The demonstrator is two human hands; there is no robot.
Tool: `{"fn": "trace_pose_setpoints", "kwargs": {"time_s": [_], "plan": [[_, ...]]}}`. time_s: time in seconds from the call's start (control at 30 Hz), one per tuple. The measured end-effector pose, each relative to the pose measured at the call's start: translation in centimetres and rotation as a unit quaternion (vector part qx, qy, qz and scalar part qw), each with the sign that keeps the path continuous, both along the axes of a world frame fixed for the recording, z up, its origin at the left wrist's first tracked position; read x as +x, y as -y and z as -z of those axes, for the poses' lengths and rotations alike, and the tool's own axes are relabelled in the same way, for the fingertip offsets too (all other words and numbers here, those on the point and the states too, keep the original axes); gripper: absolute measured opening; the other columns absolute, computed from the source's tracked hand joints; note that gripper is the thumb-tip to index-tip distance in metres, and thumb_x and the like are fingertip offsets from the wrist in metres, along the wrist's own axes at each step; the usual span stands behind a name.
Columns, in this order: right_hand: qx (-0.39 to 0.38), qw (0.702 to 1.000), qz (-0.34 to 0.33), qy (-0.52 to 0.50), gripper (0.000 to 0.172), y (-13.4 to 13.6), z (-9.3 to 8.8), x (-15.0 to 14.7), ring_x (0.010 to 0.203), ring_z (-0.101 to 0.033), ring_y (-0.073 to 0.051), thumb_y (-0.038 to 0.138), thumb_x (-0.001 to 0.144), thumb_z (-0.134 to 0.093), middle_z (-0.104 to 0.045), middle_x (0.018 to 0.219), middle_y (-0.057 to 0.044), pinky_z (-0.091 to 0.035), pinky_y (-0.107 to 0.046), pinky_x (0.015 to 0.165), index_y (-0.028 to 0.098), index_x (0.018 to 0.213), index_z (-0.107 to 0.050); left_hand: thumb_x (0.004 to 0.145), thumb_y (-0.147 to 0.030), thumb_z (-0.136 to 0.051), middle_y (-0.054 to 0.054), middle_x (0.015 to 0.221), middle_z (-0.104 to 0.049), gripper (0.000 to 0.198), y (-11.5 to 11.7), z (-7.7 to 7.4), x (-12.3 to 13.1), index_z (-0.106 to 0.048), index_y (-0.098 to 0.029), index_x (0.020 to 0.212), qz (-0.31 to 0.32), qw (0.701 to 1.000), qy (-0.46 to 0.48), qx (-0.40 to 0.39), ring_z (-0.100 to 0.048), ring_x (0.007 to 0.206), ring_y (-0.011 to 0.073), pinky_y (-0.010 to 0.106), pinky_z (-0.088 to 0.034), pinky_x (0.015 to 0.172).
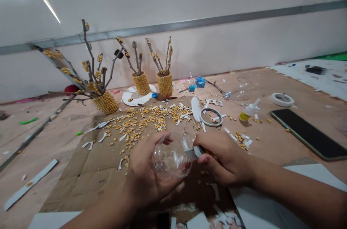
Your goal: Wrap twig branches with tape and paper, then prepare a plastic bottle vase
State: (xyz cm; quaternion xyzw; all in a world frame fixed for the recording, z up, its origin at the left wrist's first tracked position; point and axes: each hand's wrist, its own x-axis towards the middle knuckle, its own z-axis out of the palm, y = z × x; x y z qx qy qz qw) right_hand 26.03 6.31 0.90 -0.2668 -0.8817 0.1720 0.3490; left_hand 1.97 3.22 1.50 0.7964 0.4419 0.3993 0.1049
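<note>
My left hand [146, 171] wraps round a clear plastic bottle piece [172, 156], holding it above the cardboard [81, 175]. In my right hand [225, 156] is a cutter knife [199, 151], its fingers closed round the handle. The grey blade [190, 154] lies against the right side of the clear plastic; whether it has gone through cannot be made out. Beyond both hands, loose corn kernels [132, 124] are scattered on the cardboard. A roll of tape [211, 117] lies just past my right hand.
Three corn-covered pots [105, 102] with twigs stand at the back left and centre. To the right are a glue bottle [248, 110], a white tape roll [282, 99] and a phone [310, 133]. Paper scraps [199, 221] lie at the near edge.
</note>
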Motion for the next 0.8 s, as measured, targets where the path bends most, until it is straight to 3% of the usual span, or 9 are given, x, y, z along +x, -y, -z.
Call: {"fn": "trace_pose_setpoints", "kwargs": {"time_s": [0.2,0.3,0.43,0.63,0.8], "plan": [[0.023,1.0,0.009,-0.013,0.049,-0.5,0.6,0.3,0.058,-0.046,-0.016,0.054,0.111,-0.028,-0.053,0.067,0.0,-0.028,-0.03,0.056,0.023,0.08,-0.049,0.076,-0.037,-0.086,0.004,0.099,-0.077,0.056,0.3,-0.6,0.4,-0.056,-0.027,0.122,0.035,0.999,-0.001,0.022,-0.075,0.083,0.0233,0.037,-0.06,0.074],[-0.013,0.994,0.1,-0.04,0.044,-1.9,1.1,1.0,0.055,-0.044,-0.014,0.051,0.111,-0.037,-0.048,0.064,0.002,-0.028,-0.029,0.055,0.024,0.077,-0.045,0.074,-0.037,-0.087,0.002,0.098,-0.077,0.061,1.3,-0.7,0.9,-0.053,-0.029,0.124,0.064,0.997,0.005,0.042,-0.075,0.081,0.0226,0.036,-0.06,0.072],[-0.054,0.979,0.182,-0.079,0.047,-3.4,1.4,1.5,0.054,-0.039,-0.014,0.056,0.109,-0.037,-0.041,0.061,0.005,-0.028,-0.029,0.055,0.025,0.075,-0.04,0.076,-0.039,-0.086,0.004,0.102,-0.076,0.062,1.8,-0.8,1.1,-0.054,-0.028,0.127,0.039,0.999,0.014,0.0,-0.075,0.086,0.023,0.037,-0.062,0.076],[-0.104,0.989,0.081,-0.072,0.053,-2.6,1.2,1.0,0.057,-0.041,-0.014,0.061,0.11,-0.031,-0.042,0.064,0.004,-0.03,-0.029,0.057,0.024,0.074,-0.041,0.074,-0.042,-0.088,0.005,0.096,-0.075,0.063,0.4,-0.9,1.2,-0.056,-0.024,0.125,-0.003,0.978,0.113,-0.174,-0.075,0.082,0.0238,0.041,-0.063,0.077],[-0.116,0.992,0.016,-0.035,0.056,-2.2,1.2,1.1,0.058,-0.041,-0.013,0.065,0.11,-0.027,-0.044,0.067,0.003,-0.031,-0.028,0.057,0.023,0.075,-0.042,0.051,-0.048,-0.1,0.008,0.096,-0.077,0.074,-0.3,-1.4,1.3,-0.064,-0.022,0.11,-0.014,0.936,0.165,-0.311,-0.074,0.087,0.0296,0.047,-0.061,0.082]]}}
